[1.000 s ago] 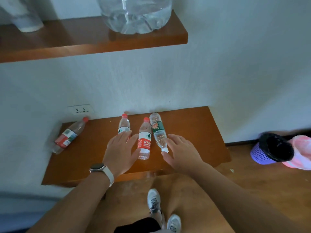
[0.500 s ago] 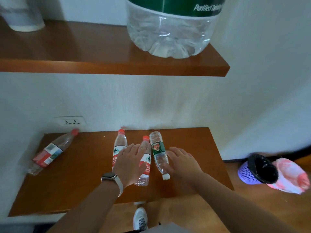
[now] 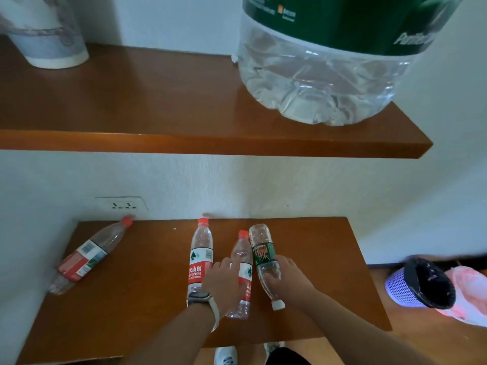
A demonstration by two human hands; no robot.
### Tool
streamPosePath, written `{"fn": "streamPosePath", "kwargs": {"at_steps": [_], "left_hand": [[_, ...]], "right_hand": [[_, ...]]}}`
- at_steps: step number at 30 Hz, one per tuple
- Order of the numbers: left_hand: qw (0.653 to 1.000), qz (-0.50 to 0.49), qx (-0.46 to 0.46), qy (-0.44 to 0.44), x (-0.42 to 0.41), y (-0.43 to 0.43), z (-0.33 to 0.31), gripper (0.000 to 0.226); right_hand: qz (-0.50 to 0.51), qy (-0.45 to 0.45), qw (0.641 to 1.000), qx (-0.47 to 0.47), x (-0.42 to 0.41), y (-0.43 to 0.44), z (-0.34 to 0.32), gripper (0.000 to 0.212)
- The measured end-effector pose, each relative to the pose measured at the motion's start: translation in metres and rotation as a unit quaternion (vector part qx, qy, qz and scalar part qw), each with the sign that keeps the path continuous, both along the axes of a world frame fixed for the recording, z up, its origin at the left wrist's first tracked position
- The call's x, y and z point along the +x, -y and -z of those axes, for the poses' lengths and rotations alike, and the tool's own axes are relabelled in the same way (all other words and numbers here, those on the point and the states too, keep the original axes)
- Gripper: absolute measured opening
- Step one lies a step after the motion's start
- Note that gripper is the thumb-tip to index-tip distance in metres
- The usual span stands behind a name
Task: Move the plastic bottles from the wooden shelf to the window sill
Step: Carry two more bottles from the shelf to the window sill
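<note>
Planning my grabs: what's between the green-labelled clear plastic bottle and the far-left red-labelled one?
Head view: a red-labelled clear plastic bottle under the left hand, a second red-labelled bottle beside it, then bare brown wooden shelf.

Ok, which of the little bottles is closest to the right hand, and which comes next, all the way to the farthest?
1. Green-label bottle, in the right hand itself.
2. Middle red-label bottle, just left of it.
3. Next red-label bottle, farther left.
4. Far-left bottle, lying apart from the others.
</note>
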State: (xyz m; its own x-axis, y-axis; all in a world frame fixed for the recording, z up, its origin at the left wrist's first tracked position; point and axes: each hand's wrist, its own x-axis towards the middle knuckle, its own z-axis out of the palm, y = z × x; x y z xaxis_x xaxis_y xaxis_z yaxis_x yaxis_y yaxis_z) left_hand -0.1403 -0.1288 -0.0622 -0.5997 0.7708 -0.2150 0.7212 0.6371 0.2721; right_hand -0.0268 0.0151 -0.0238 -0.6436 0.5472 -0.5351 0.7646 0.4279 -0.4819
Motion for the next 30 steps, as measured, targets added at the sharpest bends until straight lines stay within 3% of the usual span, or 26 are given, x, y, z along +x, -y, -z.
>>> {"fn": "streamPosePath", "kwargs": {"at_steps": [7, 13, 19, 30], "left_hand": [[0.981, -0.144, -0.006, 0.130, 0.007, -0.019, 0.020, 0.076], [0.962, -0.213, 0.004, 0.173, 0.005, -0.025, 0.028, 0.083], [0.935, -0.278, 0.031, 0.220, 0.001, -0.032, 0.036, 0.074], [0.877, -0.310, 0.194, 0.310, 0.000, -0.021, 0.007, 0.047]], "right_hand": [[0.080, 0.008, 0.995, -0.060, -0.020, -0.014, 0.022, 0.062], [0.087, 0.016, 0.994, -0.068, -0.036, -0.030, 0.045, 0.072], [0.097, 0.010, 0.994, -0.056, -0.040, -0.029, 0.057, 0.070], [0.122, -0.033, 0.989, -0.080, -0.027, -0.029, 0.048, 0.053]]}}
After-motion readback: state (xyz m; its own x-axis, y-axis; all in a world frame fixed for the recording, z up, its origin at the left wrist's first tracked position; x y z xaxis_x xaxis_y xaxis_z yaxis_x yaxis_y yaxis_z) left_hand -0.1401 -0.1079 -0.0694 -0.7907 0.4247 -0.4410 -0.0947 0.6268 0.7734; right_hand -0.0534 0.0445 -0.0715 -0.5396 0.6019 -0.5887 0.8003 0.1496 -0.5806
